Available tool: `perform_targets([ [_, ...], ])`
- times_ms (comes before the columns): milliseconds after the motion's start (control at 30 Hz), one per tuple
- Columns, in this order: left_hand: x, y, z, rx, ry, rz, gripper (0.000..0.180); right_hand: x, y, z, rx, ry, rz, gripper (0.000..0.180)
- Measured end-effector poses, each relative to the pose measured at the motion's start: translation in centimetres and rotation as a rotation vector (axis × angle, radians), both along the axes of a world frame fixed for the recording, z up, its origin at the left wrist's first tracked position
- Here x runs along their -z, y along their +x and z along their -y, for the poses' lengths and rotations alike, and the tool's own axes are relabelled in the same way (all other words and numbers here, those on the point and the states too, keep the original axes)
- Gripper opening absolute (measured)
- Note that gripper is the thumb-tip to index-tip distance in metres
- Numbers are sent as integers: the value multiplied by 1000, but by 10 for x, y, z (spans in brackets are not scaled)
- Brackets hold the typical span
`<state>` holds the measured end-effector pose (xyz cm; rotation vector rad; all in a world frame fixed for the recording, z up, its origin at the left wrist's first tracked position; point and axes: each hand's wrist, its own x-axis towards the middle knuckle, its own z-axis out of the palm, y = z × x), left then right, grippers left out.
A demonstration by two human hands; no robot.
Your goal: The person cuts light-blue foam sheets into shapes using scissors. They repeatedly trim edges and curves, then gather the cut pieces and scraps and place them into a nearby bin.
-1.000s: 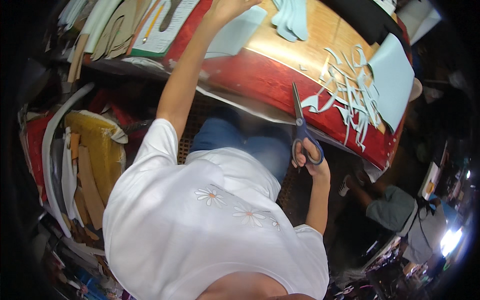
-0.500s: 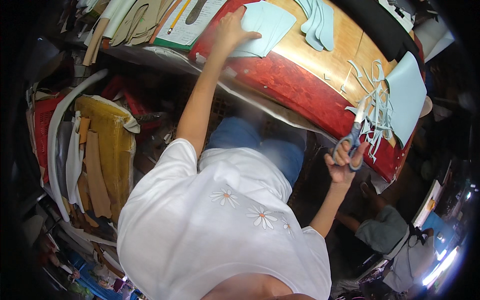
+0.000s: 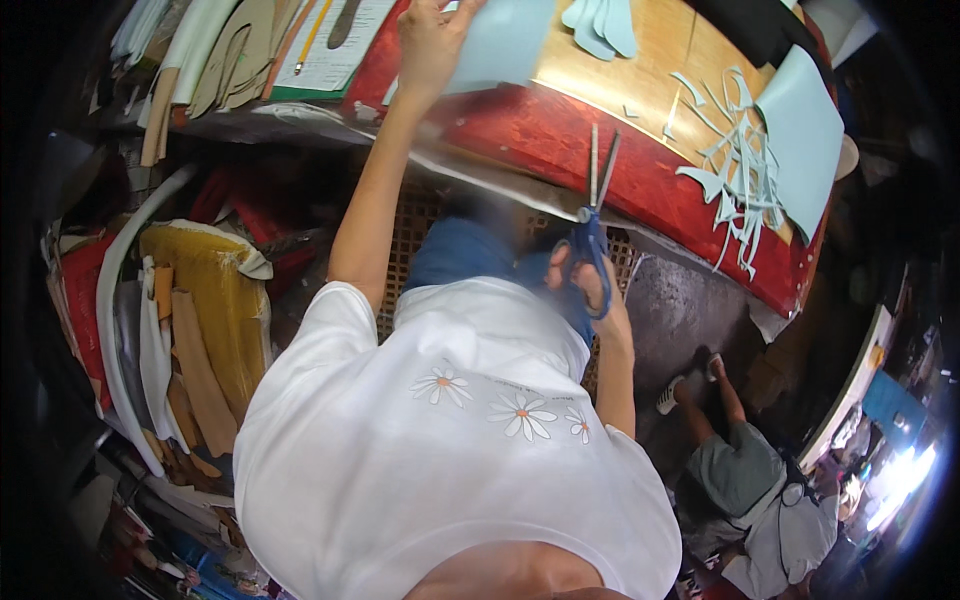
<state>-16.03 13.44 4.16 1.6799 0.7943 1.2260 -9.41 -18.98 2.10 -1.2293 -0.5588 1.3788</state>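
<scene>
My right hand [image 3: 603, 300] is closed round the blue handles of a pair of scissors [image 3: 592, 215]. The scissors point away from me with their blades apart, in front of the table's near edge. My left hand [image 3: 432, 48] is at the far left of the table, its fingertips partly cut by the top of the picture. Its thumb and fingers pinch a light-blue sheet piece [image 3: 505, 48], which spreads to the right of the hand. Several narrow light-blue cut pieces [image 3: 603, 25] lie further right.
A tangle of light-blue offcuts [image 3: 740, 180] and a larger light-blue sheet [image 3: 803, 140] lie at the table's right end. Left are a paper with a pencil [image 3: 313, 38] and brown strips [image 3: 235, 60]. A yellow block [image 3: 205, 300] stands below. Another person [image 3: 740, 470] is at lower right.
My right hand has swung the scissors left, away from the offcuts, and their blades now show apart. The light-blue piece by my left hand has shifted toward me. The view has moved slightly.
</scene>
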Motion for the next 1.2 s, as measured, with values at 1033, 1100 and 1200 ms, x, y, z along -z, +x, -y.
perform_targets([
  [1033, -44, 25, 123, 724, -541, -33, 75, -15, 14, 13, 155, -98, 273, 68],
  [1100, -44, 25, 124, 732, -550, -6, 75, -13, 14, 15, 172, -80, 305, 61],
  [1200, -46, 24, 123, 749, -563, -2, 74, -13, 15, 18, 176, -103, 342, 53],
])
